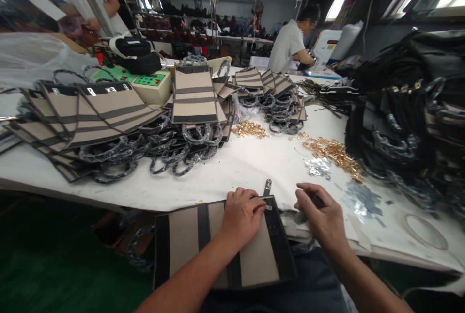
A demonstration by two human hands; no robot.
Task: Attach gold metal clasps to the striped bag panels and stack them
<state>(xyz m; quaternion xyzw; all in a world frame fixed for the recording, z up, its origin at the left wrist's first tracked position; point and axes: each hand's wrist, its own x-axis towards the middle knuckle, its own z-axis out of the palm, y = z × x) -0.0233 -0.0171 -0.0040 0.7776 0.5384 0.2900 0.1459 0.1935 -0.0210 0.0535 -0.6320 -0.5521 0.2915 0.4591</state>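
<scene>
A beige and black striped bag panel [183, 233] lies across my lap against the table edge, with a plastic-wrapped handle [138, 250] at its left side. My left hand [244, 213] rests on the panel's far edge, its fingers bent and gripping there. Beside its fingertips a small metal plate [269, 207] sits on the black band. A gold clasp piece [268, 186] sticks out past the edge. To the right, my right hand [325, 213] is raised off the panel, fingers curled around something dark that I cannot make out, thumb near the index finger.
Stacks of striped bag panels [194, 90] stand at the left and middle. Gold hardware [332, 153] and thin metal plates [363, 199] lie on the white table [254, 163]. A tape roll [425, 231] is at right, below black bags [392, 124]. A co-worker [288, 44] stands behind.
</scene>
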